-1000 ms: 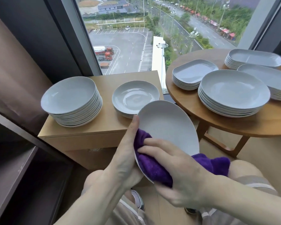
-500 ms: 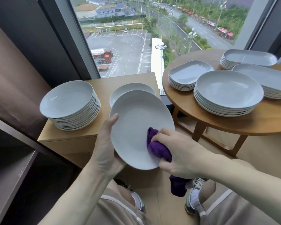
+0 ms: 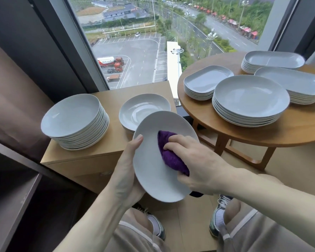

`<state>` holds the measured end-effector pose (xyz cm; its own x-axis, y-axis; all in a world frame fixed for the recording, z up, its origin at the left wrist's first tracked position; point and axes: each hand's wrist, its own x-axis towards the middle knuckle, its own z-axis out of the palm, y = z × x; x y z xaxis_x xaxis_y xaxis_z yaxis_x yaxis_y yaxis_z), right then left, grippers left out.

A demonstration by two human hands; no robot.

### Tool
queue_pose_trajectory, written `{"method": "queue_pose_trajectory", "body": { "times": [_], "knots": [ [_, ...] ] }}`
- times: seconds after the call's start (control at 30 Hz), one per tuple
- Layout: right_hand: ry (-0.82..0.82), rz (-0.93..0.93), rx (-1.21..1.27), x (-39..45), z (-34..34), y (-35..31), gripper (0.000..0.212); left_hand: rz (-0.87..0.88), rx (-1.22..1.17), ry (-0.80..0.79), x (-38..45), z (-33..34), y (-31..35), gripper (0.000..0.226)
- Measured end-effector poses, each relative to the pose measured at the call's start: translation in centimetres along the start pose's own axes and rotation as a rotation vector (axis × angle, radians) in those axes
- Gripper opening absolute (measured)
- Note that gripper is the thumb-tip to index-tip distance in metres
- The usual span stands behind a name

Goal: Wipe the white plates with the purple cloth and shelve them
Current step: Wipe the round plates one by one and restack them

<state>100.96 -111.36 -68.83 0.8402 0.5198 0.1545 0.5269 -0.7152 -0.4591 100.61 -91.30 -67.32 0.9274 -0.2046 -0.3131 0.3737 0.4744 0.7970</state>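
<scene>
Nearest the camera, the left hand (image 3: 127, 177) grips one white plate (image 3: 153, 171) by its left rim, thumb lying over the edge and fingers curled behind, holding it tilted above the person's knees. The right hand (image 3: 198, 166) presses the bunched purple cloth (image 3: 168, 151) against the plate's face, fingers curled over the wad, so this plate is mid-wipe and not yet shelved. Just beyond, on the low wooden cabinet (image 3: 91, 157), a short stack of shallow bowls (image 3: 144, 110) sits beside a tall stack of round plates (image 3: 76, 120); which of these have been wiped cannot be told. To the left, the dark shelf unit (image 3: 13, 202) shows no plates in the part visible, which suggests shelving has barely begun, if at all. Farther right, the round wooden table (image 3: 262, 135) carries four more stacks: a round stack (image 3: 249, 99), a rectangular stack (image 3: 206, 80) and two oblong stacks (image 3: 291, 84) (image 3: 273, 60). Most of the job appears to lie ahead.
</scene>
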Motion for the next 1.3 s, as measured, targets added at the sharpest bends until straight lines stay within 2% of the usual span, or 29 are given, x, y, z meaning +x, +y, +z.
{"method": "queue_pose_trajectory", "body": {
  "times": [0.1, 0.13, 0.23, 0.4, 0.7, 0.87, 1.0, 1.1, 1.3],
  "knots": [
    [-0.091, -0.144, -0.050, -0.4, 0.6, -1.3, 0.061, 0.008, -0.005, -0.061, -0.3, 0.8, 0.3, 0.039],
    [-0.129, -0.169, -0.064, -0.4, 0.7, -1.8, 0.059, 0.018, -0.018, -0.029, -0.2, 0.8, 0.6, 0.039],
    [-0.162, -0.109, -0.052, -0.7, 0.9, -2.4, 0.051, 0.061, -0.065, 0.056, 0.3, 0.0, 1.4, 0.047],
    [0.026, 0.134, 0.008, -0.1, -2.2, -1.3, 0.042, 0.084, -0.071, 0.103, 1.0, 1.3, 2.2, 0.044],
    [0.356, 0.346, -0.024, 1.1, -11.4, 3.8, 0.038, 0.045, -0.167, 0.131, 7.0, 8.5, 2.3, 0.052],
    [0.541, 0.503, 0.057, -0.1, -16.6, 7.7, 0.027, 0.053, 0.006, 0.191, 11.2, 13.2, 0.4, 0.041],
    [0.564, 0.653, 0.074, -1.5, -18.1, 11.1, 0.019, 0.049, 0.171, 0.152, 13.3, 16.6, -1.4, 0.038],
    [0.583, 0.758, 0.084, -2.4, -18.3, 13.4, 0.017, 0.051, 0.283, 0.269, 14.9, 18.8, -3.0, 0.028],
    [0.592, 0.810, 0.099, -3.3, -18.4, 15.5, 0.019, 0.111, 0.395, 0.327, 18.3, 21.4, -4.9, 0.022]
  ]
}}
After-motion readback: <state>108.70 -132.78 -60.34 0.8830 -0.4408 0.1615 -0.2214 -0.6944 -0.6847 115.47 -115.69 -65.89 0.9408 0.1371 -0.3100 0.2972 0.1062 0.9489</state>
